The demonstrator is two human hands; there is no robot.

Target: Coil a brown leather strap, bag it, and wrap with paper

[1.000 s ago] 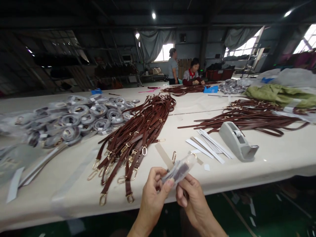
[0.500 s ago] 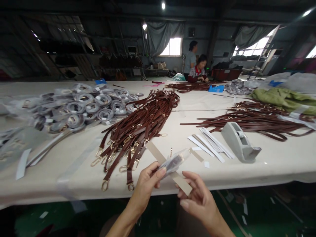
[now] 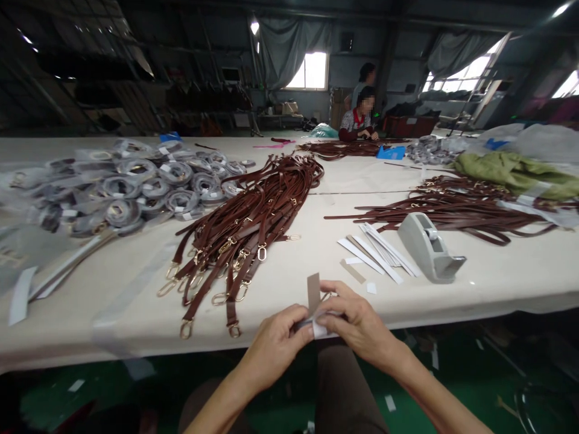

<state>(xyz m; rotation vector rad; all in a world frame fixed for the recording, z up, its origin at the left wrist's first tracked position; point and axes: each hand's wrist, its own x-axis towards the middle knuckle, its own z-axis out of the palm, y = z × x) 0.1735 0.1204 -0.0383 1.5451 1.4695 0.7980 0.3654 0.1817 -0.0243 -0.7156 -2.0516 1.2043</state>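
Just off the table's front edge, my left hand [image 3: 283,337] and my right hand [image 3: 357,316] are together, both closed on a small bundle wrapped in clear plastic [image 3: 322,327]. It looks like a coiled strap, though fingers cover most of it. A beige card strip [image 3: 313,291] stands up out of the bundle between my hands. Beyond them on the left lies a heap of brown straps [image 3: 253,226] with gold-coloured clasps. To the right are a grey tape dispenser [image 3: 427,250] and several white and beige card strips [image 3: 380,250].
Plastic-wrapped coiled straps [image 3: 158,181] pile up on the left of the table [image 3: 289,271]. More brown straps [image 3: 434,211] and a green cloth [image 3: 511,172] lie at right. Two people are at the far side, one seated person [image 3: 355,123] handling straps.
My right hand has come in from the right and now grips the bundle along with my left. The card strip has turned from slanting to nearly upright. The view has shifted slightly.
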